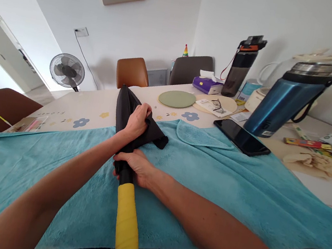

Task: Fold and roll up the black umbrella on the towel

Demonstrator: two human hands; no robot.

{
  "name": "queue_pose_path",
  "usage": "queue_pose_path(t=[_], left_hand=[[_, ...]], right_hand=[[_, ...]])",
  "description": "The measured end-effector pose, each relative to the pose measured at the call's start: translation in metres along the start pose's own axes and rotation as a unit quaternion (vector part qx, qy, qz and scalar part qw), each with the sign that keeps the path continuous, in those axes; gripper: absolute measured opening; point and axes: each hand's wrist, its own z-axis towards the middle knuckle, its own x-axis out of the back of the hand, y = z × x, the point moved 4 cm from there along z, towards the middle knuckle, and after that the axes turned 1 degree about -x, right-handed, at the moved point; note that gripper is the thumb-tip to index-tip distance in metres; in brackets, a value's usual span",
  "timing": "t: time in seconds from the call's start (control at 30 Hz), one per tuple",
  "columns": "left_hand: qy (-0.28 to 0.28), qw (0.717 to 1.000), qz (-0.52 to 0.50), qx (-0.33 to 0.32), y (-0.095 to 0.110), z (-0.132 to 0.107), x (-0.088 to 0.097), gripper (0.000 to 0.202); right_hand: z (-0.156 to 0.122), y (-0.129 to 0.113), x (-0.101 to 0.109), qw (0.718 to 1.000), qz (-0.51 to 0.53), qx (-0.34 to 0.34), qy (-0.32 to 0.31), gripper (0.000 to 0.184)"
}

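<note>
A racket-like thing with a yellow-taped handle [127, 220] lies over a turquoise towel [222, 185] on the table, its far end inside a black cloth cover [126, 105]. My left hand [137, 120] is closed on the black cover, bunching the fabric. My right hand [137, 166] is wrapped round the black shaft just above the yellow grip.
A black phone [242, 137] lies on the towel's far right. Behind it stand a blue jug [284, 102], a dark bottle [241, 67], a tissue box [207, 84], a green round mat [176, 98] and glasses [218, 105]. Chairs and a fan [66, 70] stand beyond the table.
</note>
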Motion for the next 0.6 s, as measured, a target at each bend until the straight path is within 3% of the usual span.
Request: queue_pose_path(t=[0.23,0.6], left_hand=[[0.03,0.999,0.007,0.026,-0.003,-0.005,0.013,0.011],[0.026,0.998,0.007,0.055,-0.011,-0.004,0.009,0.01]], right_hand=[[0.0,0.001,-0.001,1.0,-0.011,0.011,0.006,0.016],[0.002,0.003,0.001,1.0,-0.007,0.018,0.008,0.021]])
